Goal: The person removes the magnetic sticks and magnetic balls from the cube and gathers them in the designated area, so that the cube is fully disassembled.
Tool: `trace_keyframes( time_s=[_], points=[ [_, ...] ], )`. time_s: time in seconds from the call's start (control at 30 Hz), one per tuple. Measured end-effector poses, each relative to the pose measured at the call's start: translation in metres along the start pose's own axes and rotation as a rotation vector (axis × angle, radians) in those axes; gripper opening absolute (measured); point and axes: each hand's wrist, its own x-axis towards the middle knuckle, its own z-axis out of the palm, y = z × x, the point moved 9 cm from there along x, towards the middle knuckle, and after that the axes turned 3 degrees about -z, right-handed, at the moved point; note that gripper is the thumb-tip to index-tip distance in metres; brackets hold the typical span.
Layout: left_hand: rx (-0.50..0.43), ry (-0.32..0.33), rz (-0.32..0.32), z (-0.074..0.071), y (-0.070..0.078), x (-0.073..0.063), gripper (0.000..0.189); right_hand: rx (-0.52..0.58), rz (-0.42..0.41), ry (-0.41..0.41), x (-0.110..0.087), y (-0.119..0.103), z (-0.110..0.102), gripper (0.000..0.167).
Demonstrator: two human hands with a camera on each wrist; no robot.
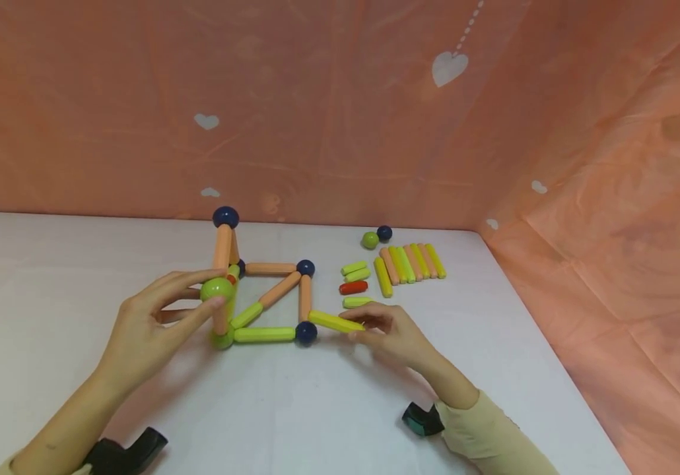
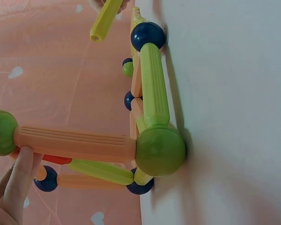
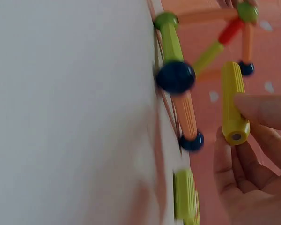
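Observation:
Between thumb and fingers, my left hand [image 1: 150, 323] holds a green ball [image 1: 216, 289] on top of an upright orange magnetic stick [image 2: 75, 140]. That stick stands on a lower green ball [image 2: 160, 151], part of a frame of sticks and balls. From the lower ball a light-green stick [image 1: 265, 335] runs along the table to a dark-blue ball [image 1: 306, 332]. My right hand [image 1: 393, 333] pinches a yellow magnetic stick [image 3: 233, 103] above the table. Its far end overlaps the area near that blue ball in the head view. A diagonal red stick [image 3: 230, 31] meets the upper green ball.
Another dark-blue ball [image 1: 226, 217] tops the frame's rear upright. Right of the frame lie short green sticks [image 1: 357, 275], a red stick [image 1: 353, 287] and a row of several longer sticks [image 1: 410, 264]. A loose green ball [image 1: 370, 240] and blue ball [image 1: 384, 233] sit behind them.

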Motion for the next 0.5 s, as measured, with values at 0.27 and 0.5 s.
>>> trace_keyframes(
  time_s=[0.27,0.5],
  points=[
    [0.016,0.004,-0.021,-0.001,-0.002,0.0,0.036,-0.004,0.124,0.177,-0.009,0.025,-0.049,0.032],
    [0.027,0.006,-0.021,-0.001,-0.001,-0.001,0.037,0.024,0.244,0.351,-0.017,0.05,-0.089,0.038]
  ],
)
